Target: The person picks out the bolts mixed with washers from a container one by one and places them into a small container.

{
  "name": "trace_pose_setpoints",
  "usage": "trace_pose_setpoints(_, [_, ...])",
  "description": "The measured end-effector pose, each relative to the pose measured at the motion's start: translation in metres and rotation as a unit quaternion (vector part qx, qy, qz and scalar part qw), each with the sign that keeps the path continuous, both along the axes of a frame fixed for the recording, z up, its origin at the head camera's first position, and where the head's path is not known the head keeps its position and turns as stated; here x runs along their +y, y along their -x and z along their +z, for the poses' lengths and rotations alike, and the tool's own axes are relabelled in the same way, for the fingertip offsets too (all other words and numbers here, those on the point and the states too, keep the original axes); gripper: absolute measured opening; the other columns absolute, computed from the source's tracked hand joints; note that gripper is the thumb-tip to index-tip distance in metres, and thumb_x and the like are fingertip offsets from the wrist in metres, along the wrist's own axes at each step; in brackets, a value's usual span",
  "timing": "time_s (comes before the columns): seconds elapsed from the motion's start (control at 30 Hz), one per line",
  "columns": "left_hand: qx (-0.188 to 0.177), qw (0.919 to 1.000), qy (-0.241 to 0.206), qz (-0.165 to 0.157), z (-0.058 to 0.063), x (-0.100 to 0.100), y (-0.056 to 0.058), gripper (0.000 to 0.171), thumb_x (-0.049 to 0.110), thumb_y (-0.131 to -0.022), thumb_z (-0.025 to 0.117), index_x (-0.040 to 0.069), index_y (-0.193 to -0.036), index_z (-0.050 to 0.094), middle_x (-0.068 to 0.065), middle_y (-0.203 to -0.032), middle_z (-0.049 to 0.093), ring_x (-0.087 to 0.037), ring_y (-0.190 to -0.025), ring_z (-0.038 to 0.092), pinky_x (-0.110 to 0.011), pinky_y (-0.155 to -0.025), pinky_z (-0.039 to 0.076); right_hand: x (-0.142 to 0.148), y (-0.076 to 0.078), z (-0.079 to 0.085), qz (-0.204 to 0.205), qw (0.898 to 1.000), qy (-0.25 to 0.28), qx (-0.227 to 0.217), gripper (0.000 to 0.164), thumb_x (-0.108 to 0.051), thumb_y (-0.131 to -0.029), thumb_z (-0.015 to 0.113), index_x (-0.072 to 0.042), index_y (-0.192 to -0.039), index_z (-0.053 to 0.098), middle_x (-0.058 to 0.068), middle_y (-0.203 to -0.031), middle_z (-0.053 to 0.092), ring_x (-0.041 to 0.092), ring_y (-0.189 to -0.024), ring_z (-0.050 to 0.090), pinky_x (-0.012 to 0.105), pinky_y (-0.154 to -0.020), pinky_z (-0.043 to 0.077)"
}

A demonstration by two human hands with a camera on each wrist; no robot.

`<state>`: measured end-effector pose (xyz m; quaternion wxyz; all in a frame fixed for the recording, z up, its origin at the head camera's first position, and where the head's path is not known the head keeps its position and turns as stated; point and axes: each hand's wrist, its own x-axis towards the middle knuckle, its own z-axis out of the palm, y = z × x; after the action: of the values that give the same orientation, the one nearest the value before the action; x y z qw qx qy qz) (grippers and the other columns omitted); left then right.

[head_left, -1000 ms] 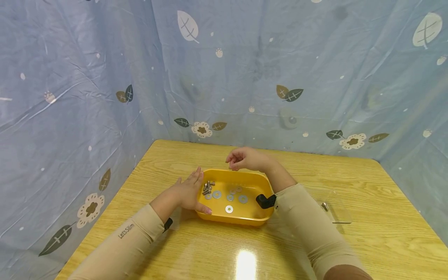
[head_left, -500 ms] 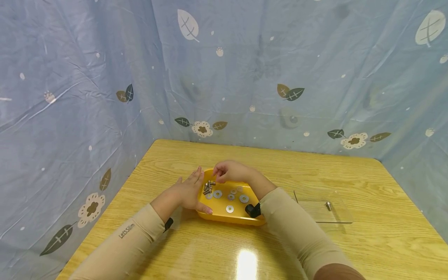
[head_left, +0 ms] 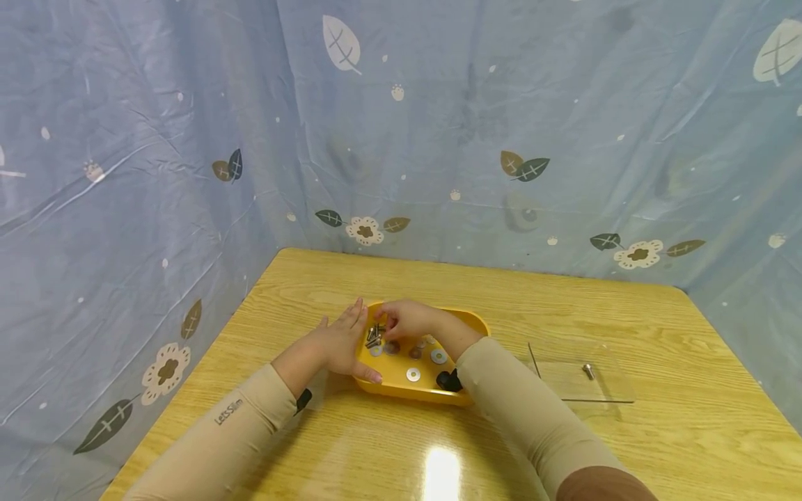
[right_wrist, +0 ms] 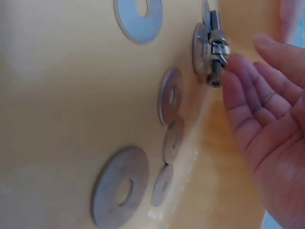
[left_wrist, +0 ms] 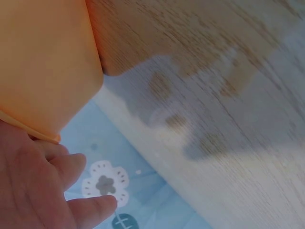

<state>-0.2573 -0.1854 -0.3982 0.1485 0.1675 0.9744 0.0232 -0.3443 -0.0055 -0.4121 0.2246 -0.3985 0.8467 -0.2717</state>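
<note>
A yellow plastic tray with round corners [head_left: 407, 392] is being held up by a light brown wooden table [head_left: 351, 445]. The left hand [head_left: 338, 346] is being laid over the left end of the tray, with its fingers spread and its thumb by the front edge. Only the tray's side is being touched by it. The right hand [head_left: 409, 320] is being held low inside the tray, near its left end. Its fingers are being bent a little, and a gap is being left between thumb and first finger. A small pile of shiny silver metal bolts [right_wrist: 217, 52] is being met closely by those fingertips; whether a bolt is being touched cannot be told. Flat round silver metal washers [right_wrist: 106, 193] are being spread over the tray's floor, and three of them are being seen close together in a row. To the right, well apart from the tray, a clear flat sheet [head_left: 564, 381] is being shown, with one silver bolt [head_left: 589, 371] by its middle. Long tan sleeves [head_left: 225, 417] are being worn on both arms. The back is being covered by a blue cloth with leaves and flowers [head_left: 426, 139].
</note>
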Motion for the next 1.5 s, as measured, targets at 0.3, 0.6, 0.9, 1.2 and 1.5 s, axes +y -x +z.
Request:
trace_pose_setpoints(0.3, [0.002,1.0,-0.008,-0.004,0.0,0.0,-0.001,0.133,0.085,-0.054,0.053,0.006,-0.147,0.001,-0.011,-0.151,-0.013,-0.025,-0.139,0.001,-0.062,-0.102,0.014,-0.003,-0.002,-0.012,-0.001,1.0,-0.022,-0.008,0.044,-0.006,-0.084,0.065,-0.003,-0.125,0.052,0.004,-0.076,0.063,0.016,-0.067,0.061,0.022,-0.058,0.047])
trace_pose_setpoints(0.6, [0.008,0.9999,-0.004,-0.005,0.0,0.001,0.0,0.132,0.084,-0.055,0.053,0.005,-0.147,0.001,-0.011,-0.152,-0.012,-0.026,-0.14,0.001,-0.063,-0.101,0.015,-0.005,0.001,-0.017,0.011,0.999,-0.021,0.032,0.039,-0.007,-0.084,0.065,-0.005,-0.121,0.053,0.001,-0.073,0.06,0.008,-0.06,0.055,0.02,-0.056,0.045])
trace_pose_setpoints(0.9, [0.01,0.9999,-0.004,-0.006,0.0,0.001,0.001,0.132,0.083,-0.055,0.054,0.005,-0.147,0.002,-0.012,-0.152,-0.011,-0.026,-0.14,0.001,-0.063,-0.102,0.015,-0.008,0.004,-0.02,0.019,0.997,-0.029,0.062,0.036,-0.01,-0.082,0.068,-0.006,-0.116,0.056,-0.004,-0.071,0.058,0.006,-0.06,0.053,0.02,-0.057,0.045])
trace_pose_setpoints(1.2, [0.007,1.0,-0.002,-0.005,0.003,0.002,0.001,0.131,0.083,-0.056,0.055,0.004,-0.147,0.002,-0.013,-0.152,-0.01,-0.026,-0.14,0.001,-0.063,-0.102,0.015,-0.012,0.005,-0.023,0.011,0.997,-0.03,0.067,0.031,-0.012,-0.082,0.069,-0.008,-0.111,0.058,-0.003,-0.07,0.059,0.006,-0.06,0.054,0.019,-0.057,0.045])
trace_pose_setpoints(1.5, [0.003,0.9999,-0.009,-0.003,0.003,0.001,-0.001,0.131,0.082,-0.056,0.057,0.004,-0.147,0.002,-0.013,-0.152,-0.011,-0.027,-0.139,0.002,-0.063,-0.101,0.015,-0.016,0.003,-0.026,0.004,0.995,-0.043,0.093,0.03,-0.014,-0.081,0.07,-0.007,-0.108,0.059,-0.003,-0.074,0.059,0.006,-0.064,0.053,0.02,-0.061,0.045])
